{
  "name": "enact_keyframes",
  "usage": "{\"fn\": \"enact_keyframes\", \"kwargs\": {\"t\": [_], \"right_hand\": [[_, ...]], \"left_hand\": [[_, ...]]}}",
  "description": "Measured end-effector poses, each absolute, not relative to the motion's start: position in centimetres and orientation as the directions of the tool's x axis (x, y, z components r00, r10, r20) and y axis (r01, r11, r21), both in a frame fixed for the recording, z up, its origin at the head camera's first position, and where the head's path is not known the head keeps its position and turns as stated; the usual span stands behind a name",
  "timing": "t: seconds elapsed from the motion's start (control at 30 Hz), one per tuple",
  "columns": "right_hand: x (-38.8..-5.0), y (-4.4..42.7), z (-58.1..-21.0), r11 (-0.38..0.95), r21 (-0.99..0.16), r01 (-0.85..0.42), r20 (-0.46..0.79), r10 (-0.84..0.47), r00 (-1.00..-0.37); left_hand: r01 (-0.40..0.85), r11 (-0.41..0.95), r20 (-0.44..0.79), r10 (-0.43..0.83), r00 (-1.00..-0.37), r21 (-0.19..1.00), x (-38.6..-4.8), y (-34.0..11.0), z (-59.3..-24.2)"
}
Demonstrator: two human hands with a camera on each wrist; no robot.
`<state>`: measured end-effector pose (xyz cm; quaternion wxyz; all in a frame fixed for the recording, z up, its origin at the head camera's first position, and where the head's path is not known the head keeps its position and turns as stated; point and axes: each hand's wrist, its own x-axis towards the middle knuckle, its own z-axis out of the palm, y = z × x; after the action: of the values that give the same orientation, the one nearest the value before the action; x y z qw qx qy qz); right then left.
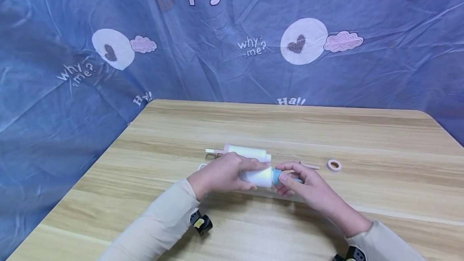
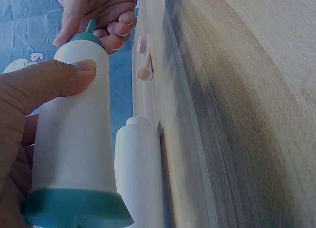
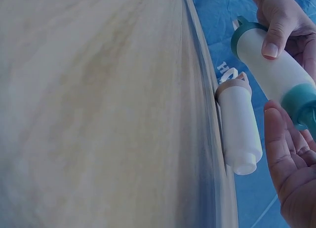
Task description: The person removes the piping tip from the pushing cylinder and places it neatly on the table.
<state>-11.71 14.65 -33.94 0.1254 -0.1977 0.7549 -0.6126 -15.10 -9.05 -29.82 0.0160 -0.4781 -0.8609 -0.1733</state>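
Observation:
My left hand (image 1: 232, 171) grips a white squeeze bottle (image 2: 74, 124) round its body, thumb laid along the side. The bottle is held tilted above the table, with a wide teal collar (image 2: 76, 208) at one end. At the other end is a teal nozzle cap (image 3: 299, 102) with a thin pointed tip. Around this cap stands my right hand (image 1: 302, 184), its fingers spread loosely and a fingertip touching or almost touching the cap's edge. Just beyond the left hand, a second white bottle (image 3: 239, 124) with a pink collar lies on its side.
On the wooden table (image 1: 232, 124), right of the lying bottle, are a small pink nozzle piece (image 1: 309, 166) and a pale pink ring (image 1: 334, 166). A blue printed cloth (image 1: 217, 63) hangs behind the table's far edge.

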Motion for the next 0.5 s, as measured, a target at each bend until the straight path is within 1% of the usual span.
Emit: {"fn": "enact_keyframes", "kwargs": {"t": [0.23, 0.5], "right_hand": [[-11.57, 14.69, -33.91, 0.172, -0.974, -0.150, 0.063, -0.429, -0.901], [-11.49, 14.45, -33.89, 0.252, -0.958, -0.137, 0.044, -0.342, -0.939]], "left_hand": [[0.827, 0.482, 0.187, 0.818, -0.543, 0.290, -15.12, -9.04, -29.89], [0.804, 0.502, 0.156, 0.809, -0.566, 0.319, -15.24, -9.14, -29.97]]}}
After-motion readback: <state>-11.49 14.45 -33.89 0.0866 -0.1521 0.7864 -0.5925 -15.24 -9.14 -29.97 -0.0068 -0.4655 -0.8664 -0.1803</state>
